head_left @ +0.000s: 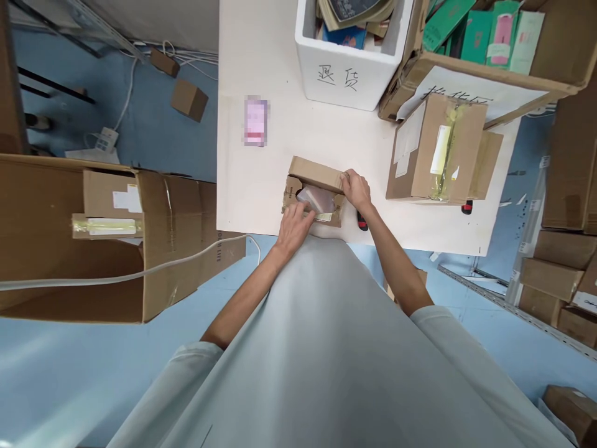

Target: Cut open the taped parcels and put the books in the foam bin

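Observation:
A small cardboard box (317, 163) lies on the white table in front of me, its lid raised. Inside it shows a pale, shiny item (318, 198), partly covered by my fingers; its kind I cannot make out. My right hand (357, 188) pinches the lid at its right end. Over the front left edge of the box curl the fingers of my left hand (295, 225), their tips beside the pale item. A black and red tool handle (362, 220) lies just right of the box, near the table's front edge.
A white foam bin (345, 78) and a large carton of green packages (494, 93) stand at the back. A taped parcel (433, 152) sits on the right. At left, a pink blurred object (255, 122) lies on the table; a big open carton (180, 242) and white cable (186, 258) are beside it.

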Available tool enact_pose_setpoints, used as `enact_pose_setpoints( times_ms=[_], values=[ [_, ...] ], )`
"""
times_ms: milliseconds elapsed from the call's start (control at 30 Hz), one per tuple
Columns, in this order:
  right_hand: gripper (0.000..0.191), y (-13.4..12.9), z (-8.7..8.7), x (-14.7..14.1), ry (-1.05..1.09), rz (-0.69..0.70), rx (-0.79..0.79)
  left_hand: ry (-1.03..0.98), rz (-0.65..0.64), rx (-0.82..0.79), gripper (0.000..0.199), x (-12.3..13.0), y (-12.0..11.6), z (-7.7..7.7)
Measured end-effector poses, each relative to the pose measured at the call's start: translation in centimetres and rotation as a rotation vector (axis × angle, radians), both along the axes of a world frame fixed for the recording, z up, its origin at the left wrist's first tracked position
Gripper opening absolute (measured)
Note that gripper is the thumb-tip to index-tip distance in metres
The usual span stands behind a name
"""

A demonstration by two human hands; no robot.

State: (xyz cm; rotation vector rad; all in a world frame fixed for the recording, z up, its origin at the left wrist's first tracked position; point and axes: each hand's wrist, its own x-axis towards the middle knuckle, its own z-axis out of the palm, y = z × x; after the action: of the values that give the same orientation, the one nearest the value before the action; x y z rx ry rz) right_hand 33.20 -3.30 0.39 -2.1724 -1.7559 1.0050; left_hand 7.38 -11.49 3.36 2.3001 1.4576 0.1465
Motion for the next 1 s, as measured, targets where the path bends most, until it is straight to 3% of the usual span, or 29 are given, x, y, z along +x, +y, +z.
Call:
enact_pose_setpoints(
  times_ms=[133, 333, 533, 733, 1000],
  values=[
    [0.049, -0.2, 0.1, 0.0, 0.014, 0.002, 0.015, 0.006, -0.022, -0.015, 0.026, 0.1, 0.7, 0.1],
    [0.041, -0.8, 0.4, 0.6, 0.013, 0.019, -0.020, 0.037, -0.204, 0.023, 0.062, 3.7, 1.6, 1.1],
    [0.044, -1.4, -0.2, -0.4, 0.033, -0.073, -0.053, 0.113, -0.393, 0.009, 0.028, 7.3, 2.8, -0.1],
    [0.041, -1.1, -0.1, -1.8, 0.014, -0.131, -0.056, 0.092, -0.423, 0.035, 0.026, 6.2, 1.7, -0.4],
    [0.051, -1.9, 0.1, -4.1, 0.006, -0.196, -0.007, 0.104, -0.427, 0.020, 0.029, 5.1, 0.9, -0.2]
  ],
)
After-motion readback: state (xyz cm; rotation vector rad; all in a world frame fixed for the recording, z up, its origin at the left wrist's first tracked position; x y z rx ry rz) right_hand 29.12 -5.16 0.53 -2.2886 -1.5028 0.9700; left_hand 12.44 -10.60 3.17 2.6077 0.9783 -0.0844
